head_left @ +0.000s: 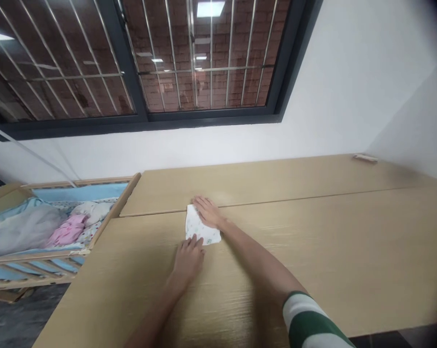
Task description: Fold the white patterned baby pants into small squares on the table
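Note:
A small white cloth (195, 224) with a faint print lies spread out on the light wood-coloured board surface (313, 251). My right hand (208, 212) rests flat over the cloth's upper right edge, its fingers stretched toward the far seam. At the near edge of the cloth, my left hand (188, 257) lies palm down, fingers extended and their tips touching the fabric. Neither hand is wrapped around anything. What lies under the palms is hidden.
To the left stands a wooden crib (108, 220) with blue lining, holding a pink cloth (68, 229) and other bedding. A barred window (211, 72) is set in the white wall behind. A small flat object (365, 158) lies at the far right corner. A seam runs across the boards.

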### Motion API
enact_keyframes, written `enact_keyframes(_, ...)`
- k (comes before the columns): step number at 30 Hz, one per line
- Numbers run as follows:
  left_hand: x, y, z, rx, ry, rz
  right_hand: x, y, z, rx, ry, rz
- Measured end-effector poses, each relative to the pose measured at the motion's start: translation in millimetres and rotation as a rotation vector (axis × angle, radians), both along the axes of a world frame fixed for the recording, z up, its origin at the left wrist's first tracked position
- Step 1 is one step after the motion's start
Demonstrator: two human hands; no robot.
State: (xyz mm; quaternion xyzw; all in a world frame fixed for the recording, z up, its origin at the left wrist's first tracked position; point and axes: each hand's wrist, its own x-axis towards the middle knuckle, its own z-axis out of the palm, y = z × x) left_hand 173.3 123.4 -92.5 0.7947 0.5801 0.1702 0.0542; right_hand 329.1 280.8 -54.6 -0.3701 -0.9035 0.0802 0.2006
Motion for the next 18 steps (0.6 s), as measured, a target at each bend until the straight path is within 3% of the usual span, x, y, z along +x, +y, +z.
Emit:
enact_keyframes(3, -39, 18, -6.9, -0.016, -0.221, -0.138, 18, -31, 7.7, -0.063, 0.062, -0.076)
enact_keyframes(5, -55, 25, -13.0, 0.003, -0.290, -0.170, 34, -54, 10.8, -0.173, 0.055, -0.037)
enact_keyframes(10, -62, 35, -18.6, 0.028, -0.410, -0.154, 66, -92, 9.3, -0.312, -0.042, 0.107)
enact_keyframes(14, -59, 53, -7.8, 0.009, -0.538, -0.072, 67, -89, 1.5, -0.285, 0.042, 0.061)
enact_keyframes(18, -58, 78, 5.1, -0.011, -0.714, -0.032, 53, -58, -6.7, -0.311, 0.276, -0.095)
